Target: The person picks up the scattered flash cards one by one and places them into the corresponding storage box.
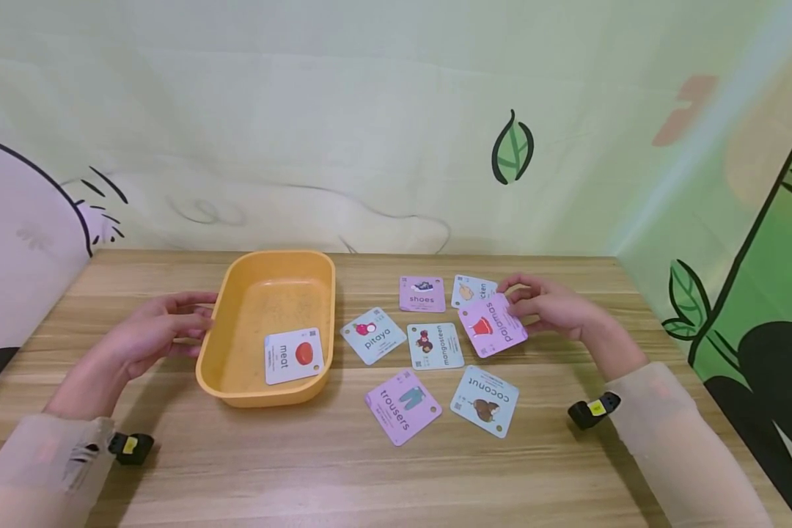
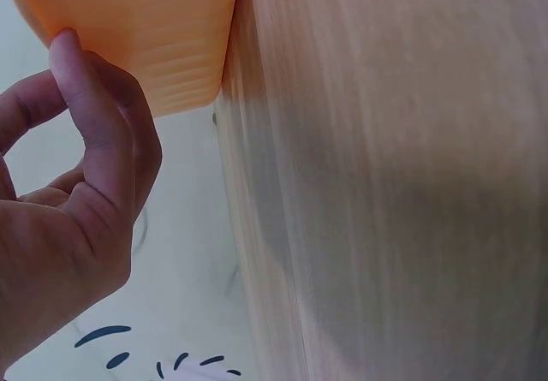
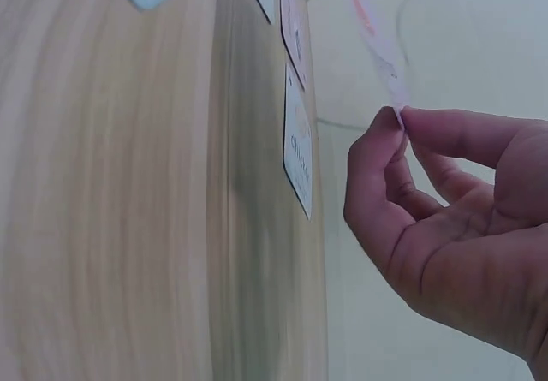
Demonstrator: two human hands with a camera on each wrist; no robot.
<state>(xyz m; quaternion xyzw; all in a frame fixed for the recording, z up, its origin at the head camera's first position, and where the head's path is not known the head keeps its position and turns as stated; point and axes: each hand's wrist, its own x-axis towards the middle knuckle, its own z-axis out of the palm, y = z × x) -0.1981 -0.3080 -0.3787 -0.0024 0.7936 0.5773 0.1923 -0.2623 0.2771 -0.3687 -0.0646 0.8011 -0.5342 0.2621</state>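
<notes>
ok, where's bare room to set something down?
Free: wooden tabletop on the near side of yellow tray and trousers card; tray's far half, beyond meat card. Crowded: right of tray, six flashcards plus pajamas card in right hand.

Bench point(image 1: 237, 469): backdrop point(image 1: 303, 183) behind. Left of centre: tray point(image 1: 264, 397); in its near right corner, meat card point(image 1: 293, 357). Left hand point(image 1: 148, 331) at tray's left side. Right of tray: pitaya card point(image 1: 373, 336), then mangosteen card point(image 1: 435, 346). Behind these: shoes card point(image 1: 422, 293), chicken card point(image 1: 467, 290) to its right. In front: trousers card point(image 1: 402, 407), left of coconut card point(image 1: 485, 401). Rightmost: right hand point(image 1: 554, 312), holding pajamas card point(image 1: 488, 328) above bench.
</notes>
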